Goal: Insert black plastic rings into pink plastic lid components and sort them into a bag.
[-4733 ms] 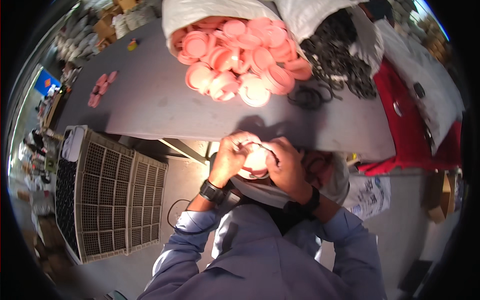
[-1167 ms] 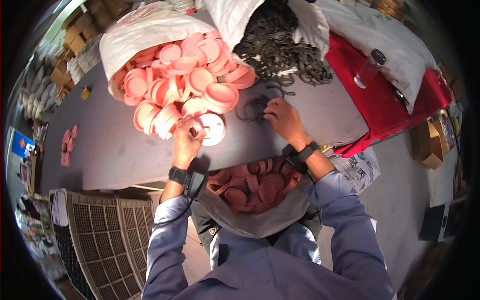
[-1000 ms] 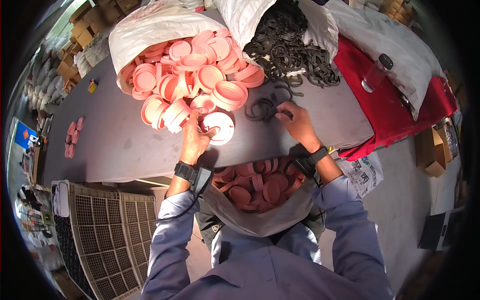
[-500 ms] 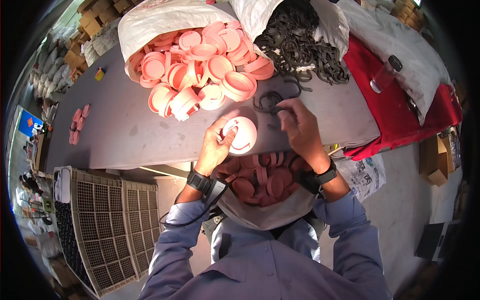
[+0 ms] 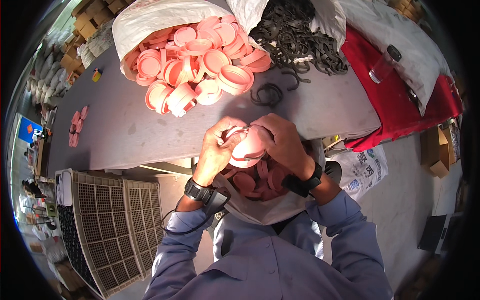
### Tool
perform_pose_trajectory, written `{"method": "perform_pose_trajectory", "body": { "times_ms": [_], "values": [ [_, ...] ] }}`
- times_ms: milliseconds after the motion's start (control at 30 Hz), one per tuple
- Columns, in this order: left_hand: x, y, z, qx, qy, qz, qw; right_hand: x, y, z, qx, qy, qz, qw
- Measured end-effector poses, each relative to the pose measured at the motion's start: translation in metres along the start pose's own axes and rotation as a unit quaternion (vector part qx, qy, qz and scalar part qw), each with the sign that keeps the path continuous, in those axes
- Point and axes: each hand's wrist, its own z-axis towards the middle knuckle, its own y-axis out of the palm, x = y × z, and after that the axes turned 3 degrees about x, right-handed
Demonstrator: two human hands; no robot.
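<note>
A pink round plastic lid (image 5: 248, 150) is held between my two hands, over the table's front edge. My left hand (image 5: 216, 150) is closed on the lid's left side, thumb pressed on its face. Fingers of my right hand (image 5: 284, 142) are closed at its upper right rim. A small dark piece, seemingly the end of a black strap, shows at the top rim between my fingertips; the rest of it is hidden. Just beyond my hands, a coil of black straps (image 5: 266, 95) lies on the grey table (image 5: 150, 142).
A white sack (image 5: 165, 15) spills pink lids (image 5: 210, 62); beside it lies a heap of black straps (image 5: 285, 37). More lids fill a sack (image 5: 265, 207) at my lap. A clear bottle (image 5: 385, 64) stands on red cloth (image 5: 367, 95). Plastic crates (image 5: 107, 225) stand left.
My right hand has left the black straps and come to the lid. My left hand still holds the lid, now tilted and slightly nearer me.
</note>
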Motion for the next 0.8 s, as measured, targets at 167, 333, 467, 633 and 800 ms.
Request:
{"method": "perform_pose_trajectory", "body": {
  "times_ms": [167,333,467,633,800],
  "values": [
    [-0.006,-0.002,0.001,0.013,-0.011,-0.035,0.999,-0.016,0.002,-0.008,0.029,0.056,-0.001,0.998],
    [-0.008,-0.009,0.005,-0.005,-0.053,-0.018,0.998,0.0,0.001,-0.031,-0.098,-0.092,-0.011,0.991],
    [-0.016,-0.014,0.01,-0.014,-0.084,-0.068,0.994,-0.006,-0.001,-0.032,-0.066,0.042,0.173,0.982],
    [-0.014,-0.003,0.006,-0.002,-0.086,-0.072,0.994,-0.013,0.005,-0.04,-0.068,-0.007,0.072,0.995],
    [-0.018,0.013,-0.006,0.108,-0.04,0.036,0.993,0.0,0.014,-0.044,-0.066,-0.032,0.005,0.997]
  ]
}}
